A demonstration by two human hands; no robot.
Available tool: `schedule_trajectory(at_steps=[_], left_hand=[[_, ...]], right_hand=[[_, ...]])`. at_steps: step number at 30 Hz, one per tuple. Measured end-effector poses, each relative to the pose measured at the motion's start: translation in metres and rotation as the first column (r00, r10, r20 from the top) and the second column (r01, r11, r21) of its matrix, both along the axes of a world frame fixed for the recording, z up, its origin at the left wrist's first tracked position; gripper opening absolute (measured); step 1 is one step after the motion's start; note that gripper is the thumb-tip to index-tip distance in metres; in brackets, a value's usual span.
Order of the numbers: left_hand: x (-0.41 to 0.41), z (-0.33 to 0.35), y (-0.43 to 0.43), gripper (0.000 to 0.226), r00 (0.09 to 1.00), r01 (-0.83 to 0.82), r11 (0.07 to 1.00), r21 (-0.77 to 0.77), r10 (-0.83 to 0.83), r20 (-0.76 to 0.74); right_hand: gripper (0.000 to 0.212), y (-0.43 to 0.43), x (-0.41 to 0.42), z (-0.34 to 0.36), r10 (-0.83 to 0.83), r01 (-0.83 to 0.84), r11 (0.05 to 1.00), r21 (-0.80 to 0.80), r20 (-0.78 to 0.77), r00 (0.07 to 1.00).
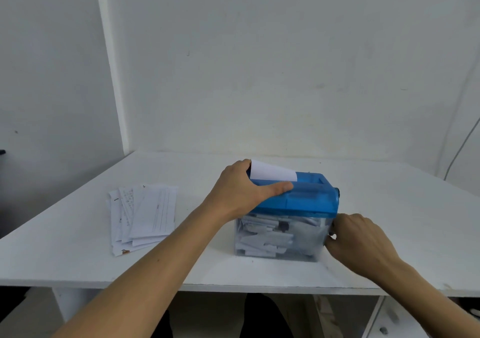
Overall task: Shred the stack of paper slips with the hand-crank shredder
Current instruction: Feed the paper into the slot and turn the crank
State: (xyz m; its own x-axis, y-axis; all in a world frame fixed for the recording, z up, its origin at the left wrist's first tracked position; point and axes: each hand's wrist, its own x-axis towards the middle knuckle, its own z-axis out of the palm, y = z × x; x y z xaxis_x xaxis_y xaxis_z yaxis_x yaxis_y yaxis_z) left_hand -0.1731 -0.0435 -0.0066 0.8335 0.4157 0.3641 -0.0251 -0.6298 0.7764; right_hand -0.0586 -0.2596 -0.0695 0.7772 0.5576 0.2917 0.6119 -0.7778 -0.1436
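**At the table's front edge, a slip stands in the slot**

Near the front edge of the table (pixel 389 182), a little right of its middle, sits the shredder (pixel 311 200): a blue lid over a clear bin (pixel 272 236) already well filled with cut paper. One paper slip (pixel 272 173) stands upright in the slot, its long edge running left to right along the lid and most of it above the blades.

The left hand (pixel 239 192) rests on the lid's left end. Its thumb (pixel 280 188) lies straight along the front of the slot, pressed flat. The fingers pass behind the slip and are hidden, so I cannot tell whether they pinch it or only steady it.

The right hand (pixel 361 241) is against the shredder's right wall, low down, with its fingers curled tight. By my reading they are wrapped round the crank handle, which the grip hides.

The coming move depends on that division of work. The slip lies directly beside the left hand, the crank's side under the right, so turning falls to the right hand while the left guides.

The stack of paper slips (pixel 145 215) lies fanned towards the table's left edge, well apart from the shredder, nearer the left hand.
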Motion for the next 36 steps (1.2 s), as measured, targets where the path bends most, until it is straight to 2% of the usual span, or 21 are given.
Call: schedule_trajectory(at_steps=[3,6,8,10,14,16,20,21,26,29,31,33,36], left_hand=[[0.0,0.005,0.003,0.059,0.999,-0.004,0.999,0.038,0.005,-0.032],[0.0,0.008,0.004,0.056,0.997,0.048,0.998,0.027,-0.046,-0.055],[0.001,0.011,0.004,0.056,0.995,0.052,0.998,0.024,-0.05,-0.082],[0.001,0.011,0.003,0.062,0.993,0.059,0.998,0.012,-0.057,-0.107],[0.003,0.012,0.004,0.063,0.987,0.088,0.996,0.0,-0.087,-0.132],[0.004,0.014,0.005,0.063,0.985,0.099,0.995,0.001,-0.098,-0.141],[0.005,0.016,0.004,0.07,0.98,0.107,0.994,0.03,-0.101,-0.169],[0.004,0.014,0.004,0.074,0.98,0.109,0.993,0.033,-0.102,-0.173],[0.005,0.01,0.005,0.08,0.984,0.102,0.994,0.034,-0.095,-0.151],[0.004,0.011,0.003,0.076,0.982,0.112,0.993,0.028,-0.106,-0.155],[0.004,0.009,0.001,0.07,0.985,0.109,0.994,0.022,-0.105,-0.134],[0.003,0.009,-0.001,0.056,0.988,0.096,0.995,0.019,-0.093,-0.123],[0.001,0.012,-0.001,0.041,0.986,0.105,0.994,0.036,-0.099,-0.133]], right_hand=[[0.024,-0.004,-0.003,0.011,-0.001,0.002,1.0,0.02,-0.05,0.999],[0.026,-0.009,-0.011,0.038,0.019,-0.035,0.996,-0.08,-0.189,0.982],[0.032,-0.012,-0.015,0.069,0.032,-0.086,0.987,-0.136,-0.363,0.931],[0.03,-0.016,-0.016,0.102,0.002,-0.124,0.973,-0.194,-0.532,0.846],[0.038,-0.016,-0.008,0.134,-0.007,-0.261,0.914,-0.311,-0.654,0.756],[0.042,-0.017,-0.003,0.136,0.014,-0.281,0.916,-0.287,-0.676,0.736],[0.051,-0.024,0.008,0.151,0.074,-0.216,0.973,-0.084,-0.769,0.635],[0.051,-0.023,0.009,0.156,0.08,-0.197,0.978,-0.065,-0.759,0.646],[0.041,-0.011,0.024,0.176,0.065,-0.117,0.991,-0.064,-0.533,0.843],[0.036,0.001,0.042,0.158,0.086,-0.035,0.991,0.128,-0.417,0.905],[0.029,0.008,0.053,0.14,0.162,-0.033,0.959,0.282,-0.451,0.878],[0.028,0.013,0.059,0.121,0.249,-0.04,0.9,0.434,-0.438,0.864],[0.033,0.022,0.061,0.093,0.276,-0.023,0.78,0.625,-0.311,0.909]])
